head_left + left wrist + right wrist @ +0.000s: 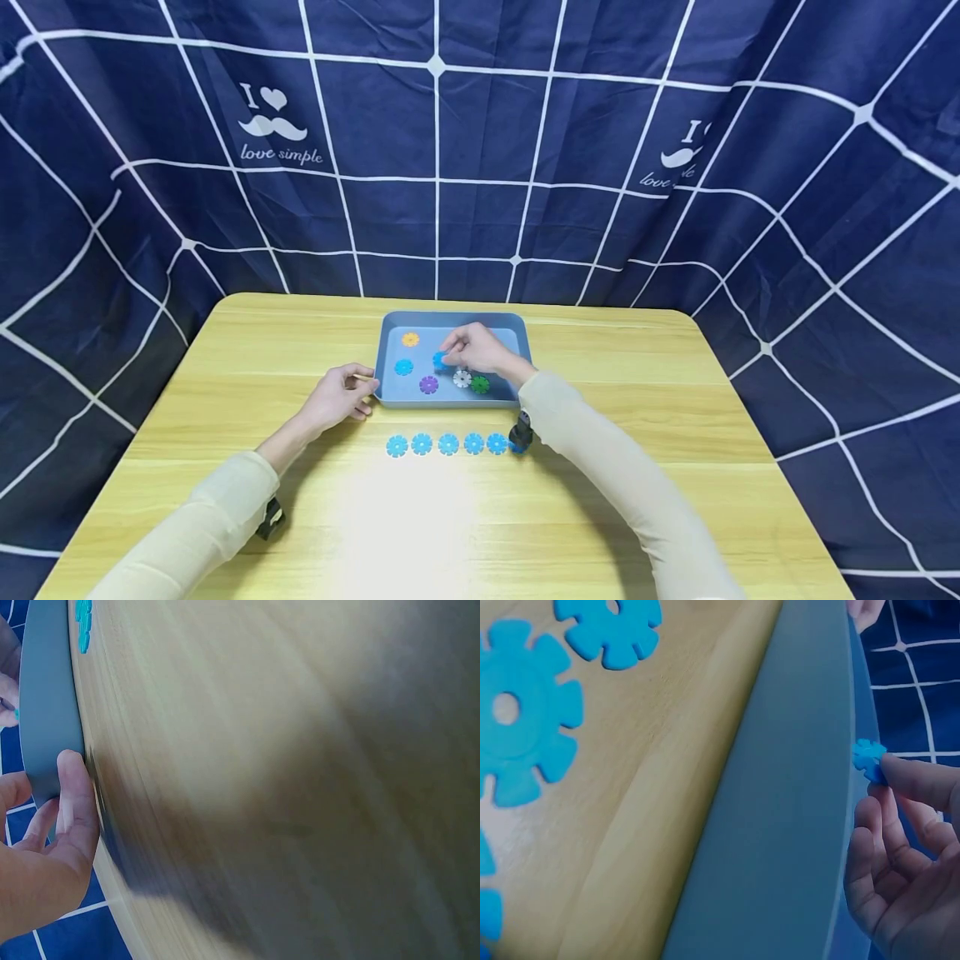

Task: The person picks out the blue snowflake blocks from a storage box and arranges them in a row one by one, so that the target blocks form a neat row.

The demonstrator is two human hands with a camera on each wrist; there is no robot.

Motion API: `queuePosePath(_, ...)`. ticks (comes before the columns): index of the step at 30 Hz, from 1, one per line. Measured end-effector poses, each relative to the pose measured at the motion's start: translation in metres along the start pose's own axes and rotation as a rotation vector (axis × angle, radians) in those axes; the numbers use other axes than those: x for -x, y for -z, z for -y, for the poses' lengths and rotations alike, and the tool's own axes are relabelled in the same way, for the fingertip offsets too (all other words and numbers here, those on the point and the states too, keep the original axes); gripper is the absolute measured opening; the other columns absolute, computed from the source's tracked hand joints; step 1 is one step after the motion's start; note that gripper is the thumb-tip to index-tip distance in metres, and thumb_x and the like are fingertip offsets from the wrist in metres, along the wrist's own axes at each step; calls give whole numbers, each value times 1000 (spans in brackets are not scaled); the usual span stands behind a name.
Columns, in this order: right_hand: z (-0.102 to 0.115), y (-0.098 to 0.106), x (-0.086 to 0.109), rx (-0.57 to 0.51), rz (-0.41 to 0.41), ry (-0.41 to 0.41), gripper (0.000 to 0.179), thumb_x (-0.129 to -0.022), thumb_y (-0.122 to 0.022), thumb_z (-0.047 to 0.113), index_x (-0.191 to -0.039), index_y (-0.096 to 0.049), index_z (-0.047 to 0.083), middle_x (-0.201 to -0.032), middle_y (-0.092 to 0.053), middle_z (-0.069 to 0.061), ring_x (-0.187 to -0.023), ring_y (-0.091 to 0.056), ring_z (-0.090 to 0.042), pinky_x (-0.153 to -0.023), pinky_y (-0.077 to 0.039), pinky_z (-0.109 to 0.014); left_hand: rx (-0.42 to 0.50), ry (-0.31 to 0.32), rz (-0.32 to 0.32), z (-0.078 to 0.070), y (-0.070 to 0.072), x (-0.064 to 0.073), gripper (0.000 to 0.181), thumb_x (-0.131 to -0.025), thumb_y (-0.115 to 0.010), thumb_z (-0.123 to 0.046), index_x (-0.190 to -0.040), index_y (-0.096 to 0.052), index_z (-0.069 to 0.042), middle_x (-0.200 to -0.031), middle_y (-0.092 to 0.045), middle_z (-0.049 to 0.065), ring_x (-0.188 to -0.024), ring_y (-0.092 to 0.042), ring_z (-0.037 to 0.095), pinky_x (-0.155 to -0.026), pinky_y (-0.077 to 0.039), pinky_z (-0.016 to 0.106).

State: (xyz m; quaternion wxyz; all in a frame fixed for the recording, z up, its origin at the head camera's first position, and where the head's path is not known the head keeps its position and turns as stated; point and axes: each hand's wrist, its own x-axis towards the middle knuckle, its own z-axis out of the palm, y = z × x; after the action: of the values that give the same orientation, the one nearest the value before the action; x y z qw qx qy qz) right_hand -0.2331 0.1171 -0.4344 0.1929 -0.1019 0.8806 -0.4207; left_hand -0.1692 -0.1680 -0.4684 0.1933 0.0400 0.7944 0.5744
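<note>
My right hand (480, 346) is over the blue-grey tray (450, 405), pinching a blue notched plastic disc (868, 756) between thumb and fingertips. Its other fingers curl loosely below, as the right wrist view shows. At the tray's left end, my left hand (341, 394) holds the wall near the front corner, with the thumb at the rim and fingertips against the outside (49, 712). Inside the tray lie an orange disc (410, 339), a blue disc (404, 367), a purple disc (428, 384), a white disc (462, 379) and a green disc (480, 384).
In front of the tray, several blue discs (448, 444) form a row on the wooden table (300, 517). The right wrist camera (521, 431) partly covers the row's right end. A dark blue curtain (480, 217) with white lines hangs behind and beside the table.
</note>
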Motion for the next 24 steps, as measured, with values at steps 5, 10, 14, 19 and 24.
queuePosePath(5,3,8,11,-33,-26,-5,16,-96,-77,11,-111,-76,4,-90,-72,-5,-80,-72,-30,-67,-62,-30,-1,10,1,-1,1,0,39,-107,-59,-10,-138,-54,13,-101,-73,21,-68,-71,13,-66,-68,29)
queuePosePath(10,5,15,22,-79,-37,10,16,-97,-75,9,-111,-75,2,-90,-70,-6,-84,-71,-40,-76,-67,-44,-8,11,4,-3,1,0,39,-108,-58,-10,-139,-53,13,-102,-73,22,-69,-71,13,-66,-68,29)
queuePosePath(14,4,19,31,-70,-48,28,15,-97,-75,10,-111,-74,2,-89,-69,-4,-81,-69,-34,-71,-64,-35,-10,19,1,-3,1,1,40,-108,-58,-11,-140,-53,12,-102,-73,20,-70,-71,13,-67,-68,29)
queuePosePath(19,2,24,44,-74,-59,60,16,-97,-74,8,-111,-74,1,-90,-68,-5,-73,-64,-20,-65,-58,-27,-5,23,4,-4,1,1,40,-108,-58,-11,-140,-53,13,-104,-73,21,-70,-71,13,-67,-68,29)
queuePosePath(24,-2,30,60,-84,-74,57,15,-98,-74,10,-111,-74,2,-90,-69,-6,-78,-66,-34,-68,-61,-38,0,24,1,-6,2,1,41,-108,-59,-11,-140,-53,13,-104,-72,21,-70,-71,13,-67,-68,29)
